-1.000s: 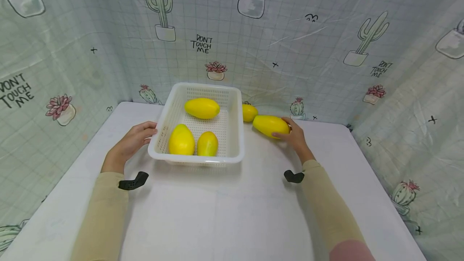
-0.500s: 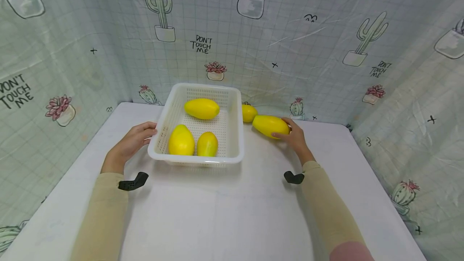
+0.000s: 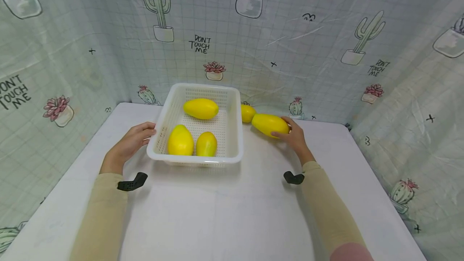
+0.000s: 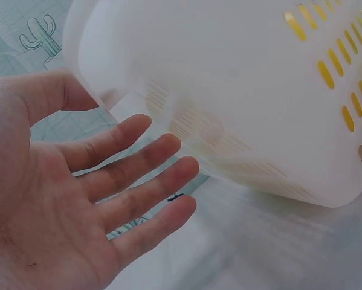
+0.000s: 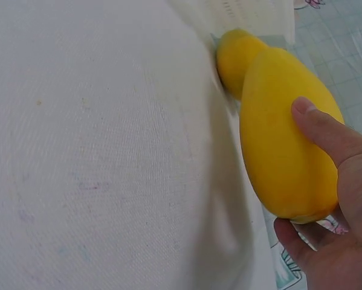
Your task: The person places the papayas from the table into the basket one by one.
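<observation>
My left hand (image 3: 133, 145) is at the left rim of a white plastic basket (image 3: 195, 159). In the left wrist view its thumb passes behind the rim, while the other fingers (image 4: 145, 199) stretch out straight below it. My right hand (image 3: 296, 138) grips one end of a large, oblong, papaya-shaped yellow fruit (image 3: 268, 124). Its thumb (image 5: 319, 127) lies along the fruit's side and fingertips curl under the end in the right wrist view. A smaller yellow fruit (image 3: 248, 113) sits beside the far end, partly hidden by the basket.
Inside the basket lie an oblong yellow fruit (image 3: 201, 108), a pear-shaped yellow one (image 3: 180, 140) and a small oval one (image 3: 206, 144). The white table (image 3: 217, 212) ends at a cactus-print curtain (image 3: 272, 35) behind and on both sides.
The head view has shifted very slightly. The held fruit has tipped up a touch; both hands and the basket otherwise stay in place.
</observation>
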The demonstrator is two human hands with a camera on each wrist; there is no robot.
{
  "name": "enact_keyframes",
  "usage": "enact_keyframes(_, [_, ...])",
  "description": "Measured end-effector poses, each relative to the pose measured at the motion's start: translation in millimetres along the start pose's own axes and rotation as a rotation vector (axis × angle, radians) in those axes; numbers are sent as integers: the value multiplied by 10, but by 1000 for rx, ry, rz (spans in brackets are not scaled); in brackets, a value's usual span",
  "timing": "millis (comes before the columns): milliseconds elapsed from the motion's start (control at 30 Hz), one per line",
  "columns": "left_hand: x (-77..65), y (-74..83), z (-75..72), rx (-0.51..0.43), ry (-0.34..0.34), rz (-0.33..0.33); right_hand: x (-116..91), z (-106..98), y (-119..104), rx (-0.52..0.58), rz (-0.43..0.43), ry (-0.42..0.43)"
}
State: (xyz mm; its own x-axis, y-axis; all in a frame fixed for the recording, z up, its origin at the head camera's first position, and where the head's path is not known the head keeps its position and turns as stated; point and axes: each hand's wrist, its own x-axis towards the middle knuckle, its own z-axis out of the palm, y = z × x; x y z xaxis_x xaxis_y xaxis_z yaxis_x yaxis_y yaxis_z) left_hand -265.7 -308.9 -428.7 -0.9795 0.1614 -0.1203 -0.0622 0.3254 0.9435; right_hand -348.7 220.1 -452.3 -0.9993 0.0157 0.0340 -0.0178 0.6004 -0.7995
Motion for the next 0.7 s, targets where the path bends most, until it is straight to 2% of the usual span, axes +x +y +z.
enact_keyframes(700, [22,-13,-3,11,4,-11,-42,-30,-99,1,0,24])
